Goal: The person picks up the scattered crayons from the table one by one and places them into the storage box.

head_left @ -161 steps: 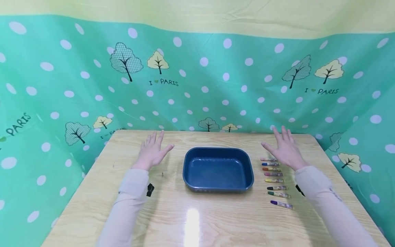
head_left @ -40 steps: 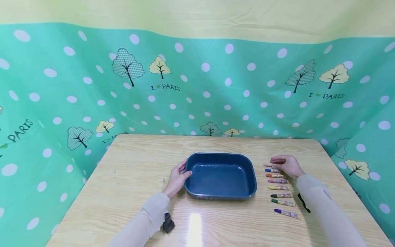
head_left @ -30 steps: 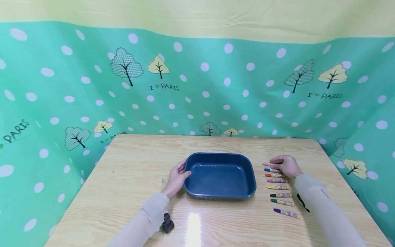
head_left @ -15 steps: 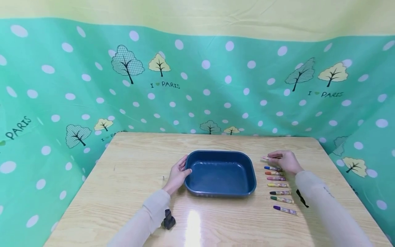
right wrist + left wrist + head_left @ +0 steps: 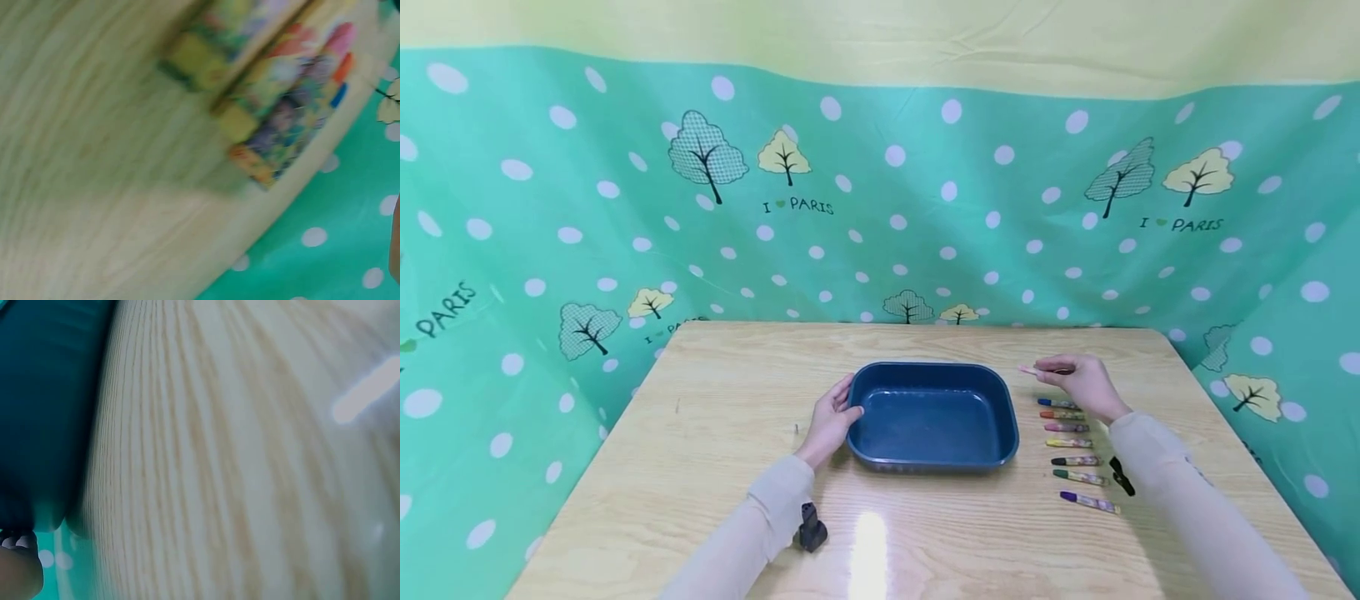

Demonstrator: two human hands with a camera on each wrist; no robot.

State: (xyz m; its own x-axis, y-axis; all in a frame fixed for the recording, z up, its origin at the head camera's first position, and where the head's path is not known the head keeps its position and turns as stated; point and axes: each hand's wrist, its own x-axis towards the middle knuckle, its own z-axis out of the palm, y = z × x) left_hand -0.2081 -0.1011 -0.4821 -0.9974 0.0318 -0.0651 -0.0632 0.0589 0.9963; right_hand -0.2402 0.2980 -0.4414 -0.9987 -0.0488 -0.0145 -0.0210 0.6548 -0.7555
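Observation:
My left hand [image 5: 829,423] grips the left side of a dark blue rectangular plastic basin [image 5: 932,427], thumb over the rim and fingers along the outer wall. In the left wrist view the basin's outer wall [image 5: 50,406] fills the left edge, with part of the hand [image 5: 19,572] below. My right hand [image 5: 1086,385] pinches a pale pink crayon [image 5: 1028,369] by one end, just right of the basin's far right corner. Below that hand lies a column of crayons: blue [image 5: 1060,403], orange [image 5: 1062,415], pink [image 5: 1067,427], yellow [image 5: 1070,443], black [image 5: 1075,461], green [image 5: 1080,477] and purple [image 5: 1089,502].
A wooden table [image 5: 700,467] carries everything. Behind it hangs a green dotted curtain [image 5: 850,208] with printed trees. A black device [image 5: 811,529] sits at my left wrist, and another black piece [image 5: 1122,477] by the right. Several wrapped crayons [image 5: 284,112] blur in the right wrist view.
Both hands were spread open over the table at first. The left then took hold of the basin's side. The right picked the pale pink crayon off the column's far end and moved it left toward the basin.

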